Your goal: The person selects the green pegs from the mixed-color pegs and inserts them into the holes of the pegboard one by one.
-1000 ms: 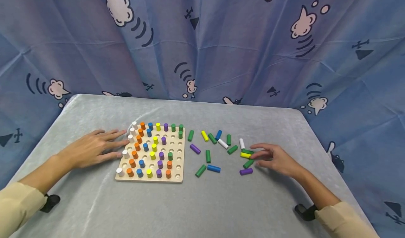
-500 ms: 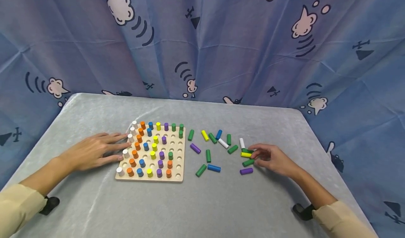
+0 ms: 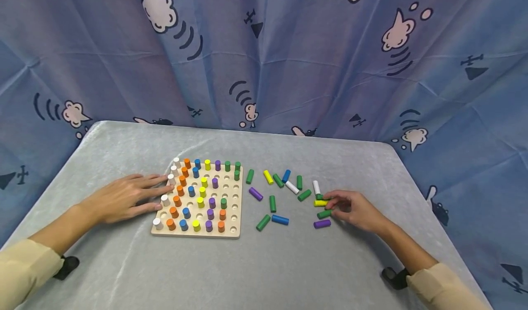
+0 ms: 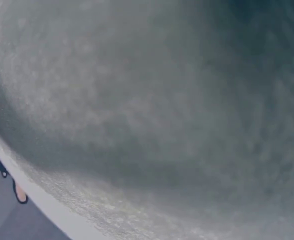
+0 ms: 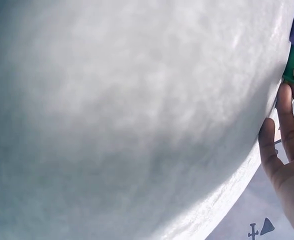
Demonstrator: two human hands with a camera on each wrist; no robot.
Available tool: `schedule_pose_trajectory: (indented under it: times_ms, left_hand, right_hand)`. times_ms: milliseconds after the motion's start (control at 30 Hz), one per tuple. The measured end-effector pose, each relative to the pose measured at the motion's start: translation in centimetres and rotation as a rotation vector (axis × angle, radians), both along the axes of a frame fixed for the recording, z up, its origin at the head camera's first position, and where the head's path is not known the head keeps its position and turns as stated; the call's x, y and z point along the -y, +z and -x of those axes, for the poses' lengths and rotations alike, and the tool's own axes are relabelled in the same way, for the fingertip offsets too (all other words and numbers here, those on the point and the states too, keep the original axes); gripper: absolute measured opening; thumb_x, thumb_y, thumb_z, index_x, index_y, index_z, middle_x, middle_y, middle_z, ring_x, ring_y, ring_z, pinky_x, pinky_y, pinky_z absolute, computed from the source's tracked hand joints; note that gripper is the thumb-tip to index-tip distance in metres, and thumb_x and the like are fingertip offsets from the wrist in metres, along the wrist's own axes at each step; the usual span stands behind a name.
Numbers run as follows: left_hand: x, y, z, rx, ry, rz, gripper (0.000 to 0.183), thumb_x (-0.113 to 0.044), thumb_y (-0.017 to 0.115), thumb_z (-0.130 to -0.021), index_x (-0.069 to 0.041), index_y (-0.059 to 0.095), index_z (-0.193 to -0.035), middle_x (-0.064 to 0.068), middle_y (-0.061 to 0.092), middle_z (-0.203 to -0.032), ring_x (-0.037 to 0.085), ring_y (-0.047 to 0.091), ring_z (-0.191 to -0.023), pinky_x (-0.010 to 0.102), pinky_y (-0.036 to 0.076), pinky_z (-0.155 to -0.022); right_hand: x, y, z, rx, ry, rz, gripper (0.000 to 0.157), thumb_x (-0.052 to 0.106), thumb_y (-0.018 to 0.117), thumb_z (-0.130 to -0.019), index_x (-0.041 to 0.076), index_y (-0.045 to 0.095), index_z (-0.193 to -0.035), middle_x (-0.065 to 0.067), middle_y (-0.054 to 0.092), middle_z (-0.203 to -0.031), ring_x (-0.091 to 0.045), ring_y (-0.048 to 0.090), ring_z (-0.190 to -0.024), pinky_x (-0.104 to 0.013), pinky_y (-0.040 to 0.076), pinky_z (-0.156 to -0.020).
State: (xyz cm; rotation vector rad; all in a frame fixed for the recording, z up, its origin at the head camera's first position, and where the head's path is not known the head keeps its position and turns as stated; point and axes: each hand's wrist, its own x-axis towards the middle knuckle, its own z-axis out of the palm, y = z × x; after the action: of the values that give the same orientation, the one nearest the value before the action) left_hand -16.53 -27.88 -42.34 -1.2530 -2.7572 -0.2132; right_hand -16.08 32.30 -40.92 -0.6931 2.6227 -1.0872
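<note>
Left of the board (image 3: 222,235), the left hand (image 3: 123,199) lies spread and straight-fingered at its edge. Well right of the board, the right hand (image 3: 355,211) bends narrowly beside a yellow peg (image 3: 320,203) and a green peg (image 3: 324,214); whether it grips either, I cannot tell. Behind the board hangs a printed curtain (image 3: 305,76).

Head and (nearer) wrist views face one tabletop (image 3: 264,269)

Loose, you have eight green cylinders (image 3: 263,222), two yellow cylinders (image 3: 268,177), two blue cylinders (image 3: 280,220), two white cylinders (image 3: 292,187), two purple cylinders (image 3: 255,193).
</note>
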Motion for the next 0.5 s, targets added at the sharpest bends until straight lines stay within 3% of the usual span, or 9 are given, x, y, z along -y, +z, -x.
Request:
schedule_pose_trajectory:
  times_ms: [233, 500]
  left_hand:
    - [-0.09, 0.16, 0.16, -0.017, -0.01, 0.03, 0.055, -0.042, 0.06, -0.098, -0.023, 0.05, -0.149, 0.01, 0.049, -0.149, 0.033, 0.05, -0.133, 0.057, 0.041, -0.102]
    - [-0.24, 0.56, 0.13, -0.028, -0.012, 0.043, 0.053, -0.043, 0.06, -0.098, -0.026, 0.05, -0.148, 0.01, 0.053, -0.146, 0.035, 0.05, -0.132, 0.06, 0.041, -0.1]
  right_hand:
    - [0.15, 0.01, -0.15, -0.014, 0.007, -0.067, 0.044, -0.01, 0.073, -0.08, 0.003, 0.066, -0.122, 0.002, 0.071, -0.1, -0.016, 0.065, -0.092, -0.034, 0.052, -0.08]
    - [0.39, 0.22, -0.2, -0.013, 0.012, -0.049, 0.042, -0.009, 0.073, -0.081, 0.003, 0.066, -0.122, -0.001, 0.071, -0.102, -0.018, 0.065, -0.092, -0.034, 0.052, -0.079]
